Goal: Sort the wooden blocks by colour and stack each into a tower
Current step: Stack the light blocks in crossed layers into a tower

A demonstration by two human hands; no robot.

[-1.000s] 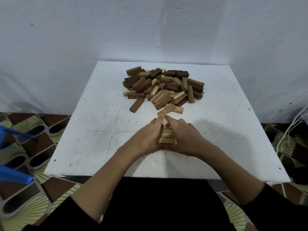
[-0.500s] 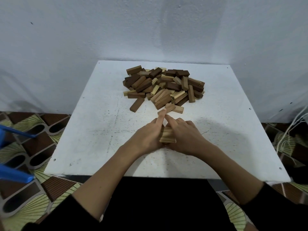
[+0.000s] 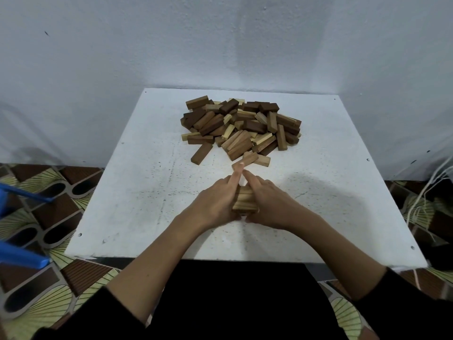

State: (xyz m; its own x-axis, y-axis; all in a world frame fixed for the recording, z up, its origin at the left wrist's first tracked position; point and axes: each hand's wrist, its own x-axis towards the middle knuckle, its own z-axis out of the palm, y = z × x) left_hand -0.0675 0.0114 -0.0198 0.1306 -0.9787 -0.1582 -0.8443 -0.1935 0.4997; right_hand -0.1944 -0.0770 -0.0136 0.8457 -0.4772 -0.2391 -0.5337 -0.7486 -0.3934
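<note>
The left hand (image 3: 215,202) pressed its palm and fingers (image 3: 234,176) against the left side of a small stack of pale blocks (image 3: 245,201), its index finger stretched forward past the stack's far end toward the heap; the fingers lay fairly straight along the wood rather than curled round it, so this read as squaring up, not lifting. The stack sat on the white surface (image 3: 137,192) near its front edge, directly between the two hands and touching both, its long axis running away from the person toward the wall. The right hand (image 3: 272,204) mirrored the left on the stack's right side, fingers extended and flat against the blocks, the two index fingers nearly meeting beyond the far end. How many layers the stack held could not be told, since the hands hid its sides. Farther back, well apart from the stack, lay the mixed pile of blocks (image 3: 241,128), dark and pale together, with a loose pale block (image 3: 247,159) just beyond the fingertips. Neither hand was clearly nearer that block; the next piece probably had to come from straight ahead, along the stack's own axis. Most sorting seemed undone.
</note>
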